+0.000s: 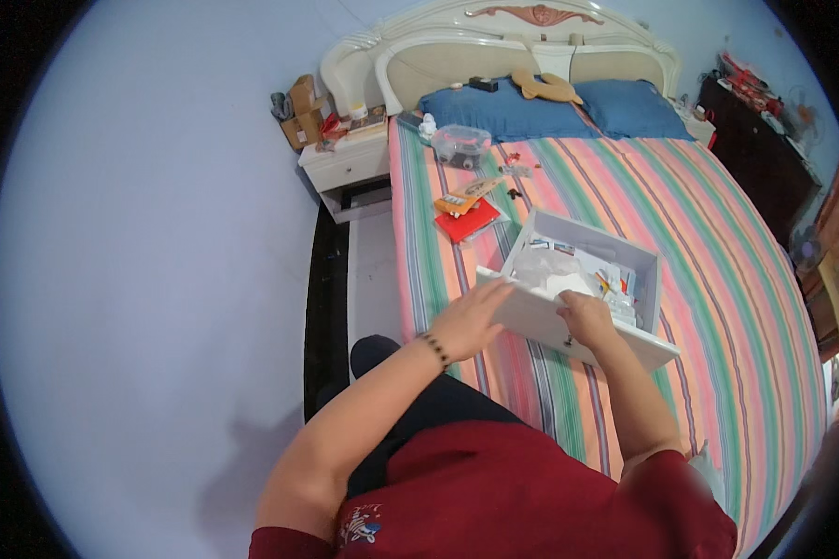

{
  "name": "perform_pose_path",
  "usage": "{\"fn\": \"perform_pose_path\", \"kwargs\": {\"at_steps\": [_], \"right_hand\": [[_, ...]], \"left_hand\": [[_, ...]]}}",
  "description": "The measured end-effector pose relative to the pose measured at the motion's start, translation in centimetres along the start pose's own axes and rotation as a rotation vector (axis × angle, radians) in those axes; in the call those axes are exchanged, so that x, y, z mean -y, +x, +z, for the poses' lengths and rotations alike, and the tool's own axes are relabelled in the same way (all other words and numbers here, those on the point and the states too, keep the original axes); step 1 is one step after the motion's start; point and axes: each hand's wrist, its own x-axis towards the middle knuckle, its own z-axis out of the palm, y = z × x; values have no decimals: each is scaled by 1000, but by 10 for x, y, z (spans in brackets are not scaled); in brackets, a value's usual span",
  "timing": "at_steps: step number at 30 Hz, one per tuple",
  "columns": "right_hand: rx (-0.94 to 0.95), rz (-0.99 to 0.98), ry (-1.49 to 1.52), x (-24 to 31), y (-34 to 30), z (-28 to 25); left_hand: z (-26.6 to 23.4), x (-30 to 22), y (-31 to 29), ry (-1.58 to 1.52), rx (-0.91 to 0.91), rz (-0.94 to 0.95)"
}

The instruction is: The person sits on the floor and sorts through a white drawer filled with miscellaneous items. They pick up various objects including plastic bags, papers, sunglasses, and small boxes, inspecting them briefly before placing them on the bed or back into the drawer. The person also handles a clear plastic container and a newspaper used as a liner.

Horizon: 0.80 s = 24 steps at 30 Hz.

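A white drawer (625,252) pulled out of its furniture lies on the striped bed (736,307), filled with plastic bags, papers and small packets. My left hand (469,320) rests flat on the drawer's front panel near its left corner; a bead bracelet is on that wrist. My right hand (587,319) grips the top edge of the same front panel, fingers curled over it into the drawer. Clear crumpled plastic (550,268) lies just behind both hands.
Further up the bed lie a red folder (468,222), an orange box (459,199), a clear plastic container (461,144), small bits and two blue pillows (569,110). A white nightstand (343,166) with cardboard boxes stands left; a dark dresser (764,130) right.
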Motion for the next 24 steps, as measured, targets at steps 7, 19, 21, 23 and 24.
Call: {"fn": "perform_pose_path", "kwargs": {"at_steps": [7, 19, 21, 23, 24], "right_hand": [[-152, -65, 54, 5, -11, -3], [-173, 129, -162, -31, -65, -21], [-229, 83, -148, -32, -63, -18], [-261, 59, -142, -32, -58, -21], [-252, 58, -140, -32, -54, -21]], "left_hand": [[29, 3, 33, 456, 28, 144], [26, 8, 29, 425, 97, 122], [25, 10, 32, 418, 127, 115], [16, 11, 40, 431, 191, 101], [10, 11, 47, 438, 247, 83]]}}
